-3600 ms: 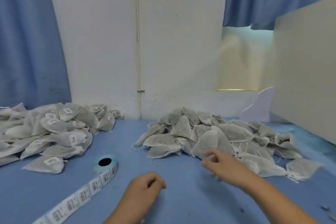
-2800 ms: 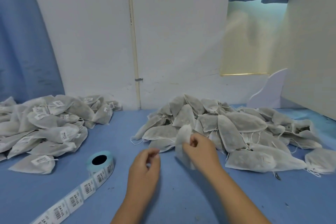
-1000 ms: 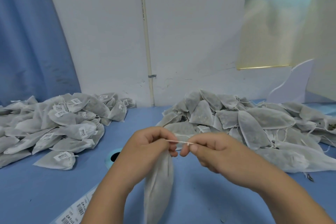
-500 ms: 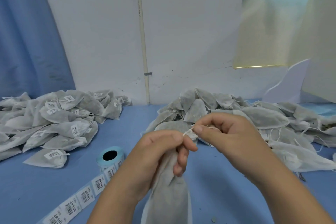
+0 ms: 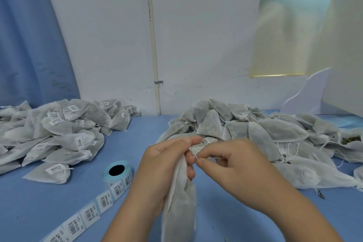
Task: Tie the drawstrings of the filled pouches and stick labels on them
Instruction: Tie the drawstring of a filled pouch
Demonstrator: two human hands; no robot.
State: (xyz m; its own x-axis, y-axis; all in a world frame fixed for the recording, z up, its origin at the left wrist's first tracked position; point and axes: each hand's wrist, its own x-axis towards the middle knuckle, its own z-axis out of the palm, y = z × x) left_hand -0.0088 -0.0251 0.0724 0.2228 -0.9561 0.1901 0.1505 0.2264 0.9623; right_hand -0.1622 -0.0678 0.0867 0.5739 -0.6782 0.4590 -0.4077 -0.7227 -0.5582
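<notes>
A filled pouch (image 5: 180, 208) is being held over the near middle of the desk (image 5: 39, 212) by the left hand (image 5: 167, 165), whose fingers are being kept curled round its gathered neck while its body is hanging down toward the bottom edge of the view. The drawstring (image 5: 195, 155) is being pinched at the pouch's mouth by the right hand (image 5: 235, 167), thumb and forefinger being pressed together on it.

The desk is being covered by a plain blue surface. A heap of labelled pouches (image 5: 59, 131) is being carried on its left side, and a heap of unlabelled pouches (image 5: 255, 131) is being carried behind and to the right of the hands. A roll of labels (image 5: 117, 171) is being kept between the left heap and the left hand, with its strip (image 5: 92, 210) of barcode labels being trailed toward the near left corner.

The desk is being backed by a white wall (image 5: 196, 35), which is being crossed from top to bottom by a thin pipe (image 5: 154, 45). The left is being closed off by a blue curtain (image 5: 29, 35); a pale panel (image 5: 345, 45) is being stood at the right.
</notes>
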